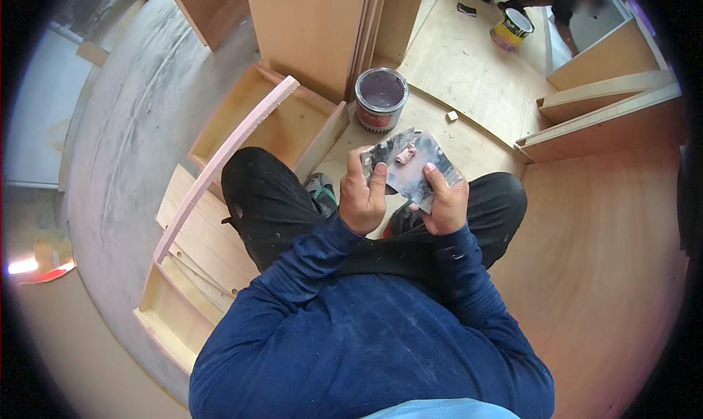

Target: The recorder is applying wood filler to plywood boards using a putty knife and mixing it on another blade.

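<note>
At the left of the frame lie pale wooden drawers with a pink strip across them. In the middle, the left hand has its fingers curled, pinching the left edge of a grey metal plate carrying a dab of pink putty. The right hand pinches its lower right edge. An open can stands on the floor just above.

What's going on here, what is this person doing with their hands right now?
A person crouches on a wooden floor among unfinished cabinet parts. Both hands hold flat metal scraper blades: the left hand grips one edge, the right hand the other. A small lump of pinkish putty sits on the blades. An open can of purplish filler stands just ahead.
</note>
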Demonstrator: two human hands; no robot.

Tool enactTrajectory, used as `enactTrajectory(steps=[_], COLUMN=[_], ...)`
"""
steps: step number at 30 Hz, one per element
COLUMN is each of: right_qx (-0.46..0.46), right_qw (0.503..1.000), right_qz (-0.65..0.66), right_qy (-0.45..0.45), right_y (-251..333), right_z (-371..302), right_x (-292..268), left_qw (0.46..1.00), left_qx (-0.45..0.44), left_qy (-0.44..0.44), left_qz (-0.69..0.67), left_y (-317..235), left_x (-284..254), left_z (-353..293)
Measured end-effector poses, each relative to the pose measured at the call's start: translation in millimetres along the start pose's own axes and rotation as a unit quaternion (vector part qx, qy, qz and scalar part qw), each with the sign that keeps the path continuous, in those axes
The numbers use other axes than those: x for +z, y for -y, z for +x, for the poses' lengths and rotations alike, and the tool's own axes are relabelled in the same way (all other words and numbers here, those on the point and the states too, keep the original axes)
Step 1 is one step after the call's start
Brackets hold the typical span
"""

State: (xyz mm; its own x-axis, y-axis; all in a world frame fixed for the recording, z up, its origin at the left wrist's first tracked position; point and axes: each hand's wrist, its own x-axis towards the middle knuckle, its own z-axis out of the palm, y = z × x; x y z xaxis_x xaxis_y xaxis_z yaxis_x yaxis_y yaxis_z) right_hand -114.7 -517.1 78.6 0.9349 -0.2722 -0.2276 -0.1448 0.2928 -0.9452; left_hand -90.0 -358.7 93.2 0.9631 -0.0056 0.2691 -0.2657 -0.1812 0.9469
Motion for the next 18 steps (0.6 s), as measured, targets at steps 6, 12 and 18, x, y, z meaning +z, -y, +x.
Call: enactTrajectory(steps=[6,12,18], right_qx=[0.025,0.032,-0.17], right_qw=[0.993,0.995,0.978], right_qz=[0.117,0.093,-0.057], right_qy=[-0.002,0.013,-0.11], right_y=[15,-1,3], right_z=[-4,12,73], right_x=[13,12,-17], left_qw=[0.996,0.995,0.997], left_qx=[0.076,0.088,-0.011], left_qy=[-0.004,0.029,0.073], left_qz=[0.054,-0.04,-0.001], left_y=[13,7,26], left_x=[-4,-19,-19], left_z=[-10,-2,-12])
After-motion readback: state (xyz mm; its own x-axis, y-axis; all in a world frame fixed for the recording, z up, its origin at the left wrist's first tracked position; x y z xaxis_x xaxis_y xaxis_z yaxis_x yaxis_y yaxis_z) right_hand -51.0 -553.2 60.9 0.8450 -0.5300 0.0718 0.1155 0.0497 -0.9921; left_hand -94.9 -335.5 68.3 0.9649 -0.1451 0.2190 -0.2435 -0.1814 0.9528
